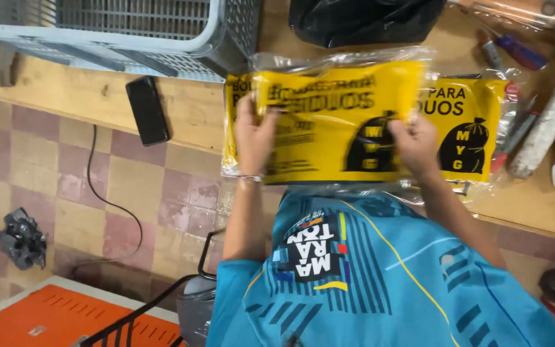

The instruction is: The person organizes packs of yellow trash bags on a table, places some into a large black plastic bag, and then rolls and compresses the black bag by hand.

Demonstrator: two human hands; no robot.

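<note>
1. Head view: left hand [253, 136] and right hand [417, 146] each grip a side edge of a yellow packet of bags [335, 122] in clear film, fingers closed over the edges, thumbs on top. It is held flat, just above the desk [187, 109] edge.
2. A second yellow packet [467, 128] lies underneath, partly covered.
3. Handling, judged: light, floppy, film slippery; grip both side edges or it sags.
4. Containers: grey slatted crate [123, 32] at the desk's far left, contents not visible; black plastic bag [361, 19] behind the packets, bulging, contents hidden.
5. Black phone [147, 110] lies near the crate.
</note>
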